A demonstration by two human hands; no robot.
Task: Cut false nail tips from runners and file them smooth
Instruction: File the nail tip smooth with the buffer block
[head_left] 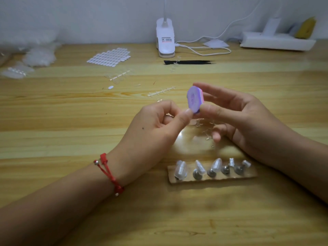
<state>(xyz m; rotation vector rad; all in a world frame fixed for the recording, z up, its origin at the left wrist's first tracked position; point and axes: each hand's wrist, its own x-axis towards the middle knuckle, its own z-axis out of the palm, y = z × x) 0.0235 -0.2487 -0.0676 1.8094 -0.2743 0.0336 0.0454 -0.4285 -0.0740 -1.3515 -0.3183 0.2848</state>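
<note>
Filing step, centre of frame. Right hand (239, 119) holds the small oval purple-and-pink foam file block (193, 99) on edge. Forefinger lies along the top, thumb sits under the lower end, and both are clamped on it; the other fingers hang loose below. That grip points the purple abrasive face left, toward the other hand

Left hand (156, 126): thumb and forefinger are pinched together at the block's lower edge, apparently on a small clear false nail tip (188, 112). The tip is tiny and transparent, so I read it from the pinch more than I see it. The other fingers are curled into the palm. Red cord bracelet (108, 173) on that wrist

Both hands are raised above the pale wooden table (71, 107), over a heap of clear plastic offcuts (204, 126). Looks like the catch spot for trimmings and dust

Lower centre-right: wooden strip stand with five metal pegs (213, 177). The three left pegs carry mounted clear tips (198, 168); the two right pegs look bare. My guess is finished tips get parked there, so the task is partway

Just above the hands lies a stripped clear runner (161, 91), and further up-left a runner with tips attached (119, 76). Upper centre: black tweezers-like tool (190, 62), untouched, and a white clip lamp (166, 39). Upper left: clear bags of stock tips (39, 55)
</note>
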